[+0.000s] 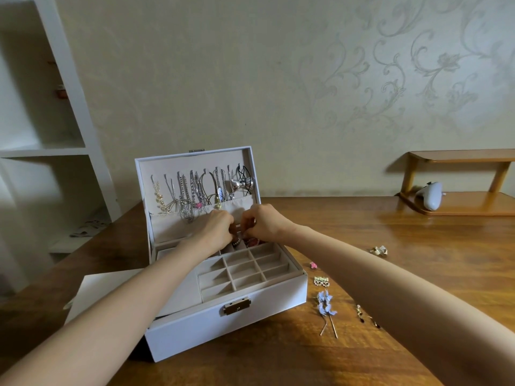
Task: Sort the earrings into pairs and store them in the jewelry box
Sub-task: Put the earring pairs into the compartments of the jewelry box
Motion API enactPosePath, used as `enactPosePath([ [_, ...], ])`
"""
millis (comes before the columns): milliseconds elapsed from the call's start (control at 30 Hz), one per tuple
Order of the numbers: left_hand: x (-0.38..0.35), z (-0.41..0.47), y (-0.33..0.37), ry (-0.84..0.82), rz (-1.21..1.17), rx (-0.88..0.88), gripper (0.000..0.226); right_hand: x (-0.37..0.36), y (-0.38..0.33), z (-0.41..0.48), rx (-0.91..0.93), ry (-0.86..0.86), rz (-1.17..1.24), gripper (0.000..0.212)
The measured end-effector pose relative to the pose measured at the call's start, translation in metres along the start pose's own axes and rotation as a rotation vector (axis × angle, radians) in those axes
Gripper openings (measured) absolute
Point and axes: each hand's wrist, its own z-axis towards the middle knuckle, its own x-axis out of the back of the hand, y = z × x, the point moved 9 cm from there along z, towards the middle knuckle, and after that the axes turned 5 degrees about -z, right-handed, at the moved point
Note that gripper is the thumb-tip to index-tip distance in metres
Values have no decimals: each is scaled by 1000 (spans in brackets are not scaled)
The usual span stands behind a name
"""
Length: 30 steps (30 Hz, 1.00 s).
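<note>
2 hands w/ curled fingers meet over jewelry box point(195, 332) rear slots: left hand point(218, 228), right hand point(263, 225); held item unclear.

Two arms are seen, bare all the way from the bottom edge up to the wrists. The left arm point(111, 310) and the right arm point(390, 277) are slim and smooth. The left hand point(218, 225) and right hand point(264, 222) are bare too.

Both bare arms stretch forward and converge — left hand point(218, 227) and right hand point(263, 222) meet knuckles-up, fingers curled inward, tips nearly touching — any pinched item hidden.
</note>
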Motion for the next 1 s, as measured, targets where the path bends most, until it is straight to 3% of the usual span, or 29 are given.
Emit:
enactPosePath([
  [167,0,1,1,-9,6,-4,6,-1,2,1,-29,-2,30,15],
  [400,-1,3,0,4,17,-7,2,1,12,3,-114,26,57,18],
  [733,-1,1,1,8,-16,-15,7,-5,6,8,-77,-23,-12,19],
  [867,3,-1,2,17,-38,-35,9,5,9,5,-72,7,91,23],
  [1000,19,0,-4,141,-190,-29,28,14,10,1,-65,48,326,25],
])
